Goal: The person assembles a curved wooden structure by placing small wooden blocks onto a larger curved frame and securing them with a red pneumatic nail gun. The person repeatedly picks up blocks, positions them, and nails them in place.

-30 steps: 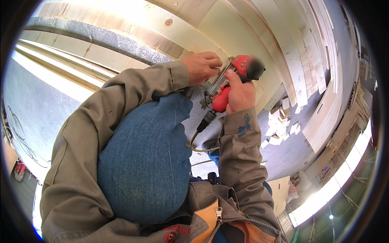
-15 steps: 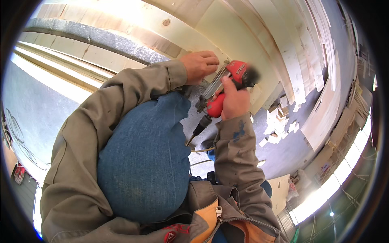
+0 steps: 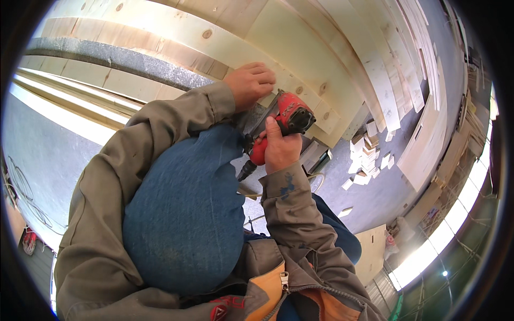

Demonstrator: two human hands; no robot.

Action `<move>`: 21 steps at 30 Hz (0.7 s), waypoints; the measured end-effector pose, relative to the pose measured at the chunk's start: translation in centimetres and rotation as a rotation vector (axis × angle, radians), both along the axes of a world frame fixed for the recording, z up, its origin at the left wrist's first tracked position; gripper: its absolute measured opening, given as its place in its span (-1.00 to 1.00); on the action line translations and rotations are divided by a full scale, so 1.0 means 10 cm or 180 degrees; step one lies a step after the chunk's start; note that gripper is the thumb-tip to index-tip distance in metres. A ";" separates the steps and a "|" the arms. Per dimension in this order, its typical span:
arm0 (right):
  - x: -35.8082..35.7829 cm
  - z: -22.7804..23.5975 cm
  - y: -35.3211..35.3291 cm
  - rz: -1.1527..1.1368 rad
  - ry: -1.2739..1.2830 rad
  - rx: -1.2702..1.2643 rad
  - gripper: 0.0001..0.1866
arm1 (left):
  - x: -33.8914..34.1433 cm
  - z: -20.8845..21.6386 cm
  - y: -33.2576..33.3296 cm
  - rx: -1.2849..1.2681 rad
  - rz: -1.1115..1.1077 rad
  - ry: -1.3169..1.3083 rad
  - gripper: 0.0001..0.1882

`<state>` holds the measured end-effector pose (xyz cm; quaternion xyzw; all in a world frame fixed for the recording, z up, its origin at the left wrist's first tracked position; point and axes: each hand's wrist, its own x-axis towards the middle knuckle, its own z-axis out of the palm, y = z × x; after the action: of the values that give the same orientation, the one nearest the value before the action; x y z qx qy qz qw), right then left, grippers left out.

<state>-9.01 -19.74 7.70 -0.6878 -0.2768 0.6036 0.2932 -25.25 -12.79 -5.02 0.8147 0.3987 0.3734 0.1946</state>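
A red and black nail gun [image 3: 292,115] is gripped by its handle in my right hand [image 3: 282,147], with the thumb up along it. The gun's nose is close to the edge of a pale wooden board [image 3: 206,35]. My left hand [image 3: 250,84] is closed over that board's near edge, its fingers bent and held together; the fingertips are partly hidden. A hose connector hangs from the foot of the nail gun, beside my denim-covered knee [image 3: 184,214].
Long planks [image 3: 383,80] lie side by side to the right. Wood offcuts [image 3: 365,155] are scattered on the grey floor [image 3: 369,195]. A pale air hose [image 3: 319,183] runs near my right forearm. More boards [image 3: 69,101] lie at the left, beyond a coiled cable [image 3: 24,182].
My right hand and the nail gun have moved left and slightly down, and the gun has turned. My left hand has shifted a little left and up along the board.
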 end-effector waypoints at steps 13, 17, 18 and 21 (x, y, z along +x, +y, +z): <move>0.02 -0.10 -0.06 -0.0010 -0.0071 0.0049 -0.70 | 0.01 -0.05 -0.01 -0.0044 0.0091 -0.0074 -0.75; 0.01 -0.09 -0.07 0.0039 -0.0110 0.0044 -0.69 | 0.02 -0.05 -0.02 0.0031 0.0135 -0.0087 -0.82; 0.01 -0.09 -0.07 0.0049 -0.0118 0.0053 -0.68 | 0.02 -0.05 -0.01 0.0041 0.0133 -0.0077 -0.82; 0.00 -0.08 -0.07 0.0066 -0.0175 0.0036 -0.70 | 0.02 -0.05 -0.02 0.0017 0.0142 -0.0110 -0.82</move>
<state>-9.02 -20.46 6.87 -0.6996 -0.2952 0.5859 0.2830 -25.04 -12.96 -5.48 0.7996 0.4123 0.3927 0.1909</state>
